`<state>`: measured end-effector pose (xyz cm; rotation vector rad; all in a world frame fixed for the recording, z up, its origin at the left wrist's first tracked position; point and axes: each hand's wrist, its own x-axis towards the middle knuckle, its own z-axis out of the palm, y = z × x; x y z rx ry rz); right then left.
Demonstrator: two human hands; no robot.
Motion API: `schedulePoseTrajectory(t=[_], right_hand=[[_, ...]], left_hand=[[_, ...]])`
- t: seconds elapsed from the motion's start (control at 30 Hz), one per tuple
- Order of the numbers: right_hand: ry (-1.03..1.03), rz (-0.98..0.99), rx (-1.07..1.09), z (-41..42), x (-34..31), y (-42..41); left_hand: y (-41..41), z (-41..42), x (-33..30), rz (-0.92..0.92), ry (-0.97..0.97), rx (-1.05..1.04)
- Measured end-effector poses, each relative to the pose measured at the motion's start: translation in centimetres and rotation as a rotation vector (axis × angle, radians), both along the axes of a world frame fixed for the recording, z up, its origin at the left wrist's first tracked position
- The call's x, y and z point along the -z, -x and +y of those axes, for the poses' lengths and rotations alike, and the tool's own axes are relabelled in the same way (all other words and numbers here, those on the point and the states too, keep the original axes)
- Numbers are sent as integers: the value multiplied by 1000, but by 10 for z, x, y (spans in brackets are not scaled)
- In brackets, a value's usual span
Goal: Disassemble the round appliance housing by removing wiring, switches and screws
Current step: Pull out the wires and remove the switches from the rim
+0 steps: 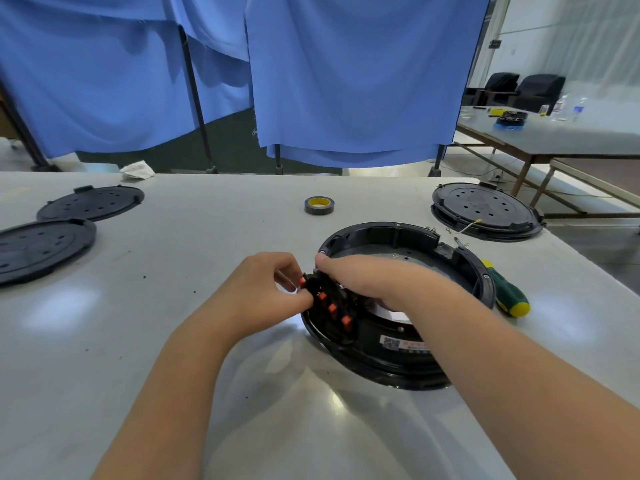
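Observation:
A round black appliance housing [398, 233] lies open on the grey table, right of centre. At its left rim sits a black switch block [332, 308] with several orange buttons. My left hand [266, 289] pinches the block's upper left end, at the topmost orange button. My right hand [367, 278] reaches over the housing and grips the block from the far side, thumb on top. The wiring under the block is hidden by my hands.
A green and yellow screwdriver [505, 289] lies right of the housing. A roll of black tape [319, 204] sits behind it. Two black round covers [90, 203] [38, 249] lie at the left, another housing [485, 211] at the back right.

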<state>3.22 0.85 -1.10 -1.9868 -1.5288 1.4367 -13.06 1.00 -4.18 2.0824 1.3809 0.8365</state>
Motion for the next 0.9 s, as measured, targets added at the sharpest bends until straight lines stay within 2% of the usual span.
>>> schedulePoseTrajectory(t=[0.07,0.2,0.3,0.43,0.53,0.7,0.9], right_hand=[[-3,24,-8,1,2,-5],[-137,-153,-62,-3,7,-11],[-115,-79,-44,-5,8,-17],[-136,-69,-74,-8,10,-20],[-187,-126,-132,-11,10,-18],[-228,-161,-179,-14,9,-16],[-226,-147,-172,-11,15,-17]], left_hand=[[4,0,-4,-46,68,14],[16,2,-11,-138,190,1],[18,7,-9,-233,218,-26],[9,19,8,-252,225,-122],[4,31,29,-98,164,-199],[3,49,54,307,45,-292],[7,53,61,439,4,-411]])
